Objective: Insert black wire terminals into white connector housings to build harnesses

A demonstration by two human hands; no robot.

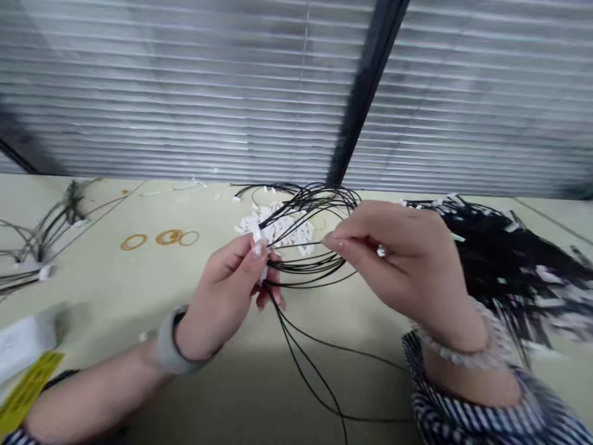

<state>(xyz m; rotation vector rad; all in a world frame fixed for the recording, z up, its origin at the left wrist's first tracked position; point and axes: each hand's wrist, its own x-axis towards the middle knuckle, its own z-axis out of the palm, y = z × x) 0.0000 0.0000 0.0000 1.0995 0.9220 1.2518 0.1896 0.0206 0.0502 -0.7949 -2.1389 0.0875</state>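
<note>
My left hand [236, 269] is closed around a white plastic connector [260, 235], held above the table. Many thin black wires [310, 267] run out of the connector, some looping to the right and a few hanging down toward the front. Just right of it, my right hand [389, 253] pinches one black wire [301, 245] between thumb and index finger. That wire stretches toward the connector; whether its tip sits inside cannot be made out. Behind the hands lies a pile of small white connectors [291, 225] on the table.
A heap of black cables [509, 247] with white ends covers the right side. More wires [41, 235] lie at the left, with rubber bands [169, 237] nearby. A white box [25, 343] and yellow label [30, 389] are front left. Window blinds [185, 86] border the table's back.
</note>
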